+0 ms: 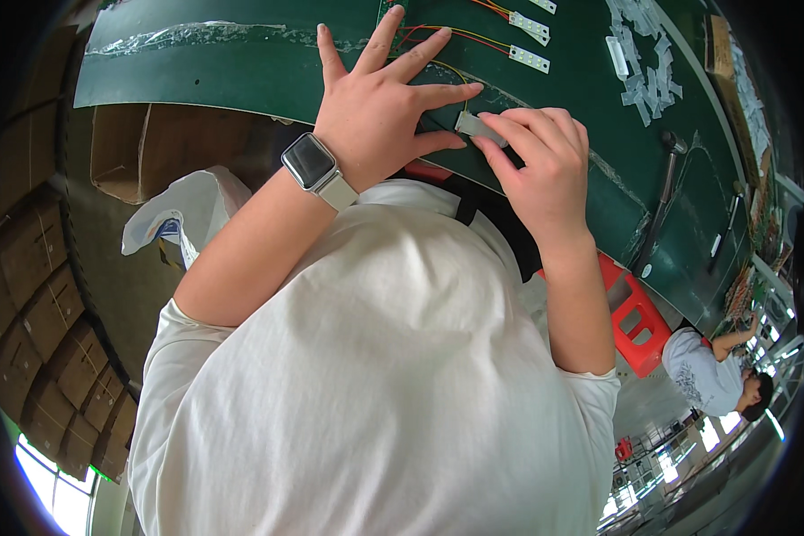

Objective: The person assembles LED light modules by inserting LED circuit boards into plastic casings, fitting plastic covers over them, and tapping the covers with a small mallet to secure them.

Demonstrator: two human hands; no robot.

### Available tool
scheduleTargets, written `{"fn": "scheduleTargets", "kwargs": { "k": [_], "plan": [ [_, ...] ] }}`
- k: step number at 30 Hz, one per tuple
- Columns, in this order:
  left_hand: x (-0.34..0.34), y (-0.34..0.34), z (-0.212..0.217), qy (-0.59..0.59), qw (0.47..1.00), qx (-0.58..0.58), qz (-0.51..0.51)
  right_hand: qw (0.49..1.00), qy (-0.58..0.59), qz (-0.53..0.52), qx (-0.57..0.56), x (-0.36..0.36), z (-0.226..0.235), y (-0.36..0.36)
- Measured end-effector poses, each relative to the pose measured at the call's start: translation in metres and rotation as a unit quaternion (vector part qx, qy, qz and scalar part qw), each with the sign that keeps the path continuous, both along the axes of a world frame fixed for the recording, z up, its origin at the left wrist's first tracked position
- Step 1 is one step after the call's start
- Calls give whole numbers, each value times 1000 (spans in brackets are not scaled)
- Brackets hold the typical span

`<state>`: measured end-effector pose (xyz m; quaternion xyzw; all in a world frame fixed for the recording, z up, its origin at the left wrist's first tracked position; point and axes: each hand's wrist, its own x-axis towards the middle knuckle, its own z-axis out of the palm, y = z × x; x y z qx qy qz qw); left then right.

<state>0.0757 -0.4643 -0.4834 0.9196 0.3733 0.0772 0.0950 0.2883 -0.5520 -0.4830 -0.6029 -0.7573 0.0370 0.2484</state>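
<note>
My left hand (371, 114), with a watch on its wrist, lies over the near edge of the green tabletop (241, 67), its fingers spread wide. Beside its thumb, my right hand (545, 161) pinches a small greyish-white rectangular piece (481, 129) between thumb and fingers. A thin yellow wire (463, 79) runs down toward that piece; the join is hard to make out. Beyond my left fingertips are part of a green circuit board (391, 11) and small white LED strips (529, 60) on red and yellow wires.
At the right lie several translucent plastic pieces (648, 76), a long dark hammer-like tool (659, 201) and a smaller tool (728, 223). A red stool (639, 326) stands below the table, with another person (710, 371) beyond. Cardboard boxes (49, 304) and a plastic bag (188, 210) are at the left.
</note>
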Motion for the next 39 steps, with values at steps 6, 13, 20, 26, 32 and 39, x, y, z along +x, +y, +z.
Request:
{"fn": "scheduleTargets", "kwargs": {
  "k": [6,13,20,26,32,39],
  "plan": [
    [-2,0,1,-6,1000,-2,3,999,35,-8,-10,-4,-4,0],
    [1,0,6,-8,1000,-26,5,999,42,-25,-5,-7,-7,-1],
    [5,0,0,-20,1000,-14,-3,997,44,-65,-4,10,6,-11],
    [-2,0,-4,-21,999,-16,25,892,-91,-442,6,113,13,-75],
    [0,-1,-7,-21,999,-9,25,841,-18,-513,-173,174,8,-133],
    [5,-1,-6,-13,1000,4,24,859,318,-364,-170,131,32,-152]
  ]
}}
